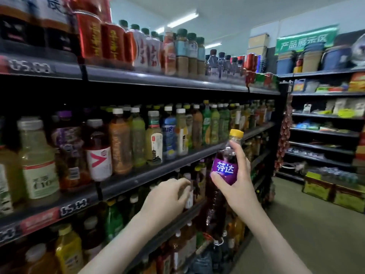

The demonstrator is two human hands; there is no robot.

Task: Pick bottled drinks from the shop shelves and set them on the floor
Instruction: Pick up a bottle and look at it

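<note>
My right hand (236, 180) grips a tall bottle of dark purple drink (224, 169) with a yellow cap and a purple label, held upright in the aisle in front of the shelves. My left hand (167, 196) reaches toward the third shelf down, fingers loosely curled near a white-capped bottle (188, 194); whether it touches that bottle I cannot tell. The dark shelf unit (158, 169) on the left carries rows of bottled drinks on every level.
Cans and bottles line the top shelf (177, 81). A second shelf unit (324, 133) with packaged goods stands at the aisle's far end, with boxes (333, 191) on the floor before it. Grey-green floor (296, 234) lies to the right of my arms.
</note>
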